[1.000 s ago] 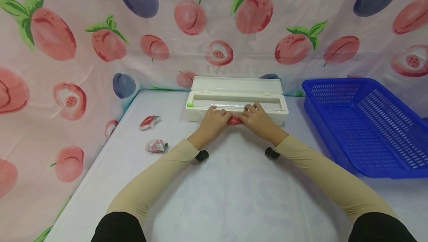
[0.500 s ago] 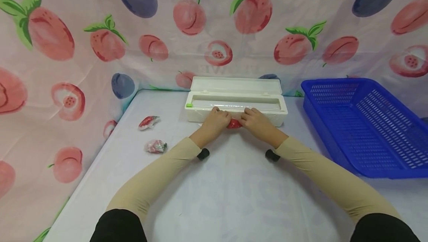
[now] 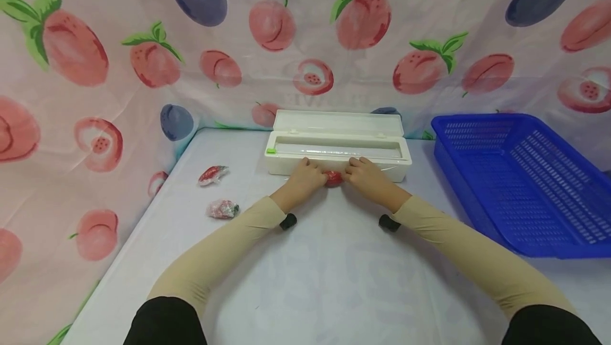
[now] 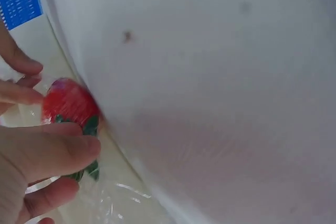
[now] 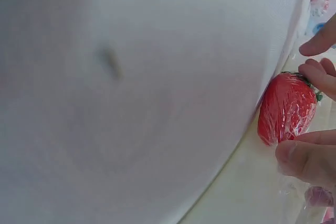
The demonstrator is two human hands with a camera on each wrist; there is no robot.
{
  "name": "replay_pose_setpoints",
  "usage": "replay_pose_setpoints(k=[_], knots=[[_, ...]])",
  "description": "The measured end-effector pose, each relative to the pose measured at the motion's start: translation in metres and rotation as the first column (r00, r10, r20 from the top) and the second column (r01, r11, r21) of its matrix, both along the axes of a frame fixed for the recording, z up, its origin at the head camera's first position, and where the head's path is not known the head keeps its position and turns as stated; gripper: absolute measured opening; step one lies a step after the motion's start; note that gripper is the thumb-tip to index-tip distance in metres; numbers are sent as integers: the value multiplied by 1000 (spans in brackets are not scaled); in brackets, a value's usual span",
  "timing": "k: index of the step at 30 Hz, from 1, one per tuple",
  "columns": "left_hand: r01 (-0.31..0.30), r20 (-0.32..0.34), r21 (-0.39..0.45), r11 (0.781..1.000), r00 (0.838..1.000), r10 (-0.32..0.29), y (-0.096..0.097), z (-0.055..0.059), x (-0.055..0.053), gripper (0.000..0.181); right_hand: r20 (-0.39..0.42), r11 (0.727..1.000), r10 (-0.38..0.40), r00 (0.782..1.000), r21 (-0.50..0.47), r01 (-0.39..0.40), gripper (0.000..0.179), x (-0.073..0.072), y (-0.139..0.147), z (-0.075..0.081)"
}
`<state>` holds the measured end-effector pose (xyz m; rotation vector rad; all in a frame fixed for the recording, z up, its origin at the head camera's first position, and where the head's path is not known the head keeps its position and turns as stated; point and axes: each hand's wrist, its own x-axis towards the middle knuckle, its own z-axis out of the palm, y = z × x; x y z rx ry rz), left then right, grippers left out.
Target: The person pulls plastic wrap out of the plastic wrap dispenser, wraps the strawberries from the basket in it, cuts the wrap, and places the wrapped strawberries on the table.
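A red strawberry [image 3: 333,178] in clear plastic wrap lies between both hands, just in front of the white wrap dispenser [image 3: 277,164]. My left hand [image 3: 305,178] holds its leafy end; in the left wrist view the thumb [image 4: 84,153] lies over the green leaves. My right hand [image 3: 366,178] pinches the wrap at the pointed tip, with thumb [image 5: 299,157] and finger close together in the right wrist view. Loose film trails beside the strawberry [image 5: 286,108]. The dispenser's lid [image 3: 339,122] stands raised, and a roll of film shows inside.
Two wrapped items lie on the white table at left: a red one [image 3: 213,175] and a paler one with a dark end [image 3: 223,209]. A blue plastic basket [image 3: 458,175] stands at right. Fruit-patterned cloth [image 3: 315,27] hangs behind the table.
Both hands and the strawberry have shifted slightly toward me, away from the dispenser's opening. The strawberry shows more between the fingers. The wrapped items and basket have stayed put.
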<state>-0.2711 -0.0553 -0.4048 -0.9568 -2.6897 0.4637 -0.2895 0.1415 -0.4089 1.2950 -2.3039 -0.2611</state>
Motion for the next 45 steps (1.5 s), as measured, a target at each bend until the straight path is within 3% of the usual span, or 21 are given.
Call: replay_pose_setpoints(k=[7, 14, 18, 25, 32, 40, 45], knots=[[52, 24, 133, 990, 998, -56, -7, 10, 4, 14, 0, 1000, -25, 1000, 18, 25, 17, 6, 4, 3], [66, 15, 192, 979, 997, -70, -18, 13, 3, 19, 5, 999, -24, 1000, -35, 24, 33, 11, 9, 12], [63, -25, 224, 973, 998, -59, -30, 17, 4, 16, -9, 995, 12, 1000, -103, -13, 36, 11, 8, 18], [35, -87, 256, 966, 996, -14, -61, 39, 0, 22, -28, 990, 50, 998, -134, -53, 38, 3, -2, 33], [-26, -54, 260, 965, 998, 41, -100, 57, -13, 32, -53, 985, 89, 995, -143, -95, 35, -6, -30, 52], [-84, -6, 237, 968, 996, 87, -125, 55, -25, 40, -145, 976, 160, 976, -126, -178, 32, -24, -79, 54], [-93, 25, 255, 962, 996, 90, -127, 48, -29, 42, -129, 976, 175, 976, -106, -189, 33, -30, -108, 43]])
